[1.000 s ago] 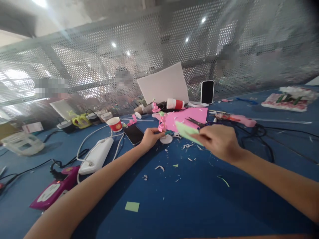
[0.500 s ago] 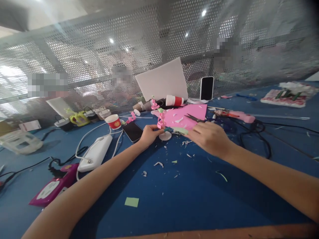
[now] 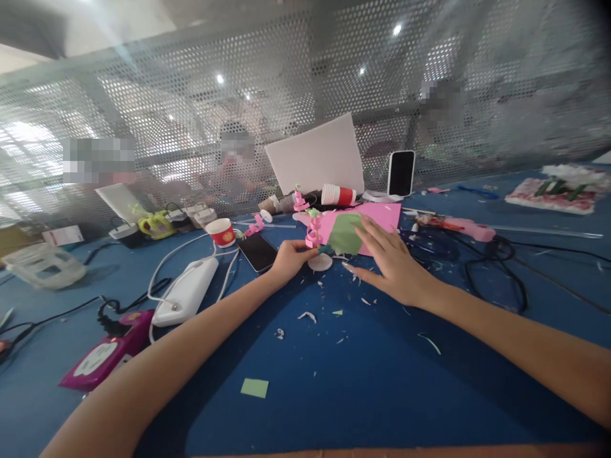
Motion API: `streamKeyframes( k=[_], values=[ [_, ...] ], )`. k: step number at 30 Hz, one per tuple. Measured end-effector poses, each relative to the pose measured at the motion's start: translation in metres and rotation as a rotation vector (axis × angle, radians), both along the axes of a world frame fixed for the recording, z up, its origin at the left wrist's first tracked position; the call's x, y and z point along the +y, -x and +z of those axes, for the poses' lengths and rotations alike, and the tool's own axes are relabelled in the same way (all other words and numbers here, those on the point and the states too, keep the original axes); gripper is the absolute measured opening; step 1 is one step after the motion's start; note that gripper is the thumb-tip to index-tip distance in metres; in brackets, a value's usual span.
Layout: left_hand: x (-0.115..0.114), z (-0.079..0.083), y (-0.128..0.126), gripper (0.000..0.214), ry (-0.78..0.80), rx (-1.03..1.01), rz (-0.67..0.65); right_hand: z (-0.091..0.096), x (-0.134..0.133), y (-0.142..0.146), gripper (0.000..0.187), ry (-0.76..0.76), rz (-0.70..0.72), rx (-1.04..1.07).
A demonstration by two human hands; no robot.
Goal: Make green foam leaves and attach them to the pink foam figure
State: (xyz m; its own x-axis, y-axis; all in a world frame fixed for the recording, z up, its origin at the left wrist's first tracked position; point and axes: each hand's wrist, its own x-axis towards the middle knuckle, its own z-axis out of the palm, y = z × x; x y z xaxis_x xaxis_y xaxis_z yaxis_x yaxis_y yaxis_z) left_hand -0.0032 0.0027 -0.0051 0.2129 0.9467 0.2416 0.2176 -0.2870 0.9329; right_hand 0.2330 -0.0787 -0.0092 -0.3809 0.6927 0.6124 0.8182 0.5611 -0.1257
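My left hand (image 3: 289,257) is closed on the stem of a small pink paper-curl figure (image 3: 313,232) that stands on a white round base (image 3: 319,263). My right hand (image 3: 389,261) has its fingers stretched out beside it and holds up a light green paper piece (image 3: 344,233) close to the figure. Under and behind both lies a pink sheet (image 3: 377,217) on the blue table (image 3: 363,381). Paper scraps are scattered in front of my hands.
A black phone (image 3: 258,252), a red paper cup (image 3: 222,233) and a white power adapter (image 3: 185,292) with cables lie at left. A magenta device (image 3: 107,353) sits nearer. A pink glue gun (image 3: 458,226) and black cables lie right. A perforated metal screen stands behind.
My right hand has spread its fingers and lifted the green paper upright beside the pink figure; before, it lay low by the base. My left hand has stayed on the figure.
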Motion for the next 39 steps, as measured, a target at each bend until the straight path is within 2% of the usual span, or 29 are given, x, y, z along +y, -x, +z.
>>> streamKeyframes(
  k=[4,10,18,32,35,39],
  values=[
    [0.001,-0.001,0.001,0.027,0.009,0.001,-0.011,-0.010,0.016,-0.010,0.073,0.005,-0.129,0.039],
    [0.004,-0.005,0.003,0.027,-0.013,0.001,-0.012,-0.010,0.019,-0.009,0.073,-0.106,-0.085,0.120],
    [-0.002,0.001,0.001,0.025,-0.080,-0.109,0.003,-0.012,0.034,-0.025,0.072,-0.212,-0.154,0.214],
    [0.002,-0.001,0.002,0.030,-0.127,-0.161,0.048,-0.014,0.030,-0.015,0.060,-0.212,-0.145,0.239],
    [0.003,-0.002,0.003,0.029,-0.138,-0.150,0.087,-0.009,0.028,-0.016,0.064,-0.254,-0.179,0.231],
    [0.002,-0.002,0.004,0.020,-0.150,-0.123,0.083,0.010,0.024,-0.017,0.060,-0.280,-0.249,0.137]
  ],
)
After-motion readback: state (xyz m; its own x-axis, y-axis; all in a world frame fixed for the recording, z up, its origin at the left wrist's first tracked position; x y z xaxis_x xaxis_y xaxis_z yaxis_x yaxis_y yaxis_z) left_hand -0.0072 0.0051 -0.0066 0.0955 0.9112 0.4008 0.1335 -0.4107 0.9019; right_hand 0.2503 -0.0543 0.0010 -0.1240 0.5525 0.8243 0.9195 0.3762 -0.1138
